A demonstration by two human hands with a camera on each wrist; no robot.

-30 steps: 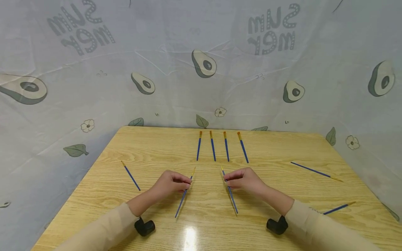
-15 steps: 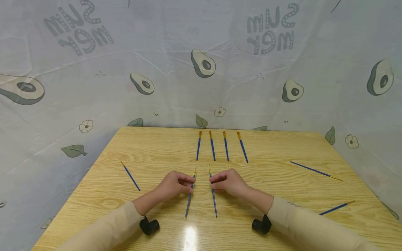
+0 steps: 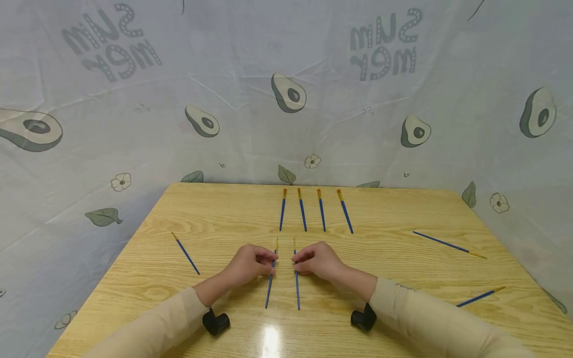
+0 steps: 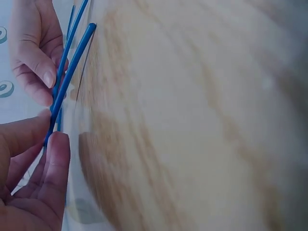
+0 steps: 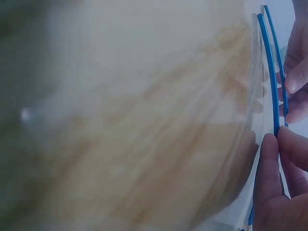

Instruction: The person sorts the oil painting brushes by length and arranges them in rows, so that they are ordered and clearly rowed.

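Observation:
In the head view my left hand [image 3: 250,264] pinches a thin blue paintbrush [image 3: 270,287] between thumb and fingers, its fine tip pointing to the back of the table. Just to the right, my right hand [image 3: 320,261] pinches a second thin paintbrush [image 3: 297,291], held nearly parallel to the first with a narrow gap between them. The left wrist view shows the left hand's brush [image 4: 72,67] in front of the other one. From the right wrist, the right hand's brush [image 5: 270,72] runs up from the fingertips.
Several flat paintbrushes [image 3: 302,214] lie in a row at the back of the wooden table [image 3: 215,209]. One thin brush [image 3: 186,254] lies on the left; two more, a far one [image 3: 447,244] and a near one [image 3: 479,297], are at the right. A patterned cloth [image 3: 250,149] hangs behind.
My right hand has moved left with its brush, bringing it close to the left one. The left hand has shifted slightly right, and both brushes have turned more upright in the head view.

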